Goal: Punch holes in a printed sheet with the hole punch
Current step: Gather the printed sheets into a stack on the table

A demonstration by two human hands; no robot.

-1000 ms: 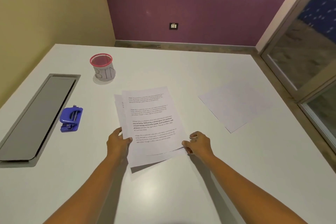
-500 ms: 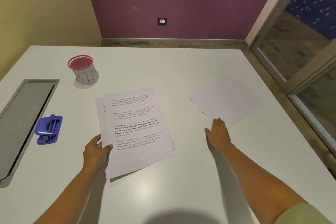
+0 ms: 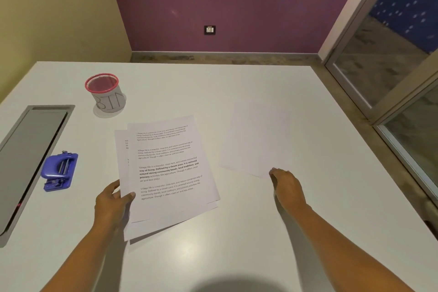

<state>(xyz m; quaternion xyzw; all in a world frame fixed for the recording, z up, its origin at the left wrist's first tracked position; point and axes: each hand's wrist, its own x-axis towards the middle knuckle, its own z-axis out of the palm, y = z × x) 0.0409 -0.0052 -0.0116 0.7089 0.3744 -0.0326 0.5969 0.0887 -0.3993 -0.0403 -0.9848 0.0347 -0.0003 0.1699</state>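
A small stack of printed sheets (image 3: pixel 168 168) lies in the middle of the white table (image 3: pixel 237 232), its near edge raised a little above its shadow. My left hand (image 3: pixel 111 204) grips the stack's left edge, thumb on top and fingers underneath. A single plain white sheet (image 3: pixel 258 137) lies to the right. The fingertips of my right hand (image 3: pixel 286 187) rest on its near corner, and I see no pinch. The blue hole punch (image 3: pixel 59 170) sits on the table to the left, apart from both hands.
A red-rimmed mesh cup marked BIN (image 3: pixel 105 95) stands behind the stack at the left. A grey recessed panel (image 3: pixel 28 156) runs along the table's left side, just beyond the punch. A glass door frame (image 3: pixel 379 92) borders the table's right edge.
My right hand let go of the stack's near right corner and moved right onto the plain sheet's corner. That sheet now lies turned more upright. My left hand kept its grip.
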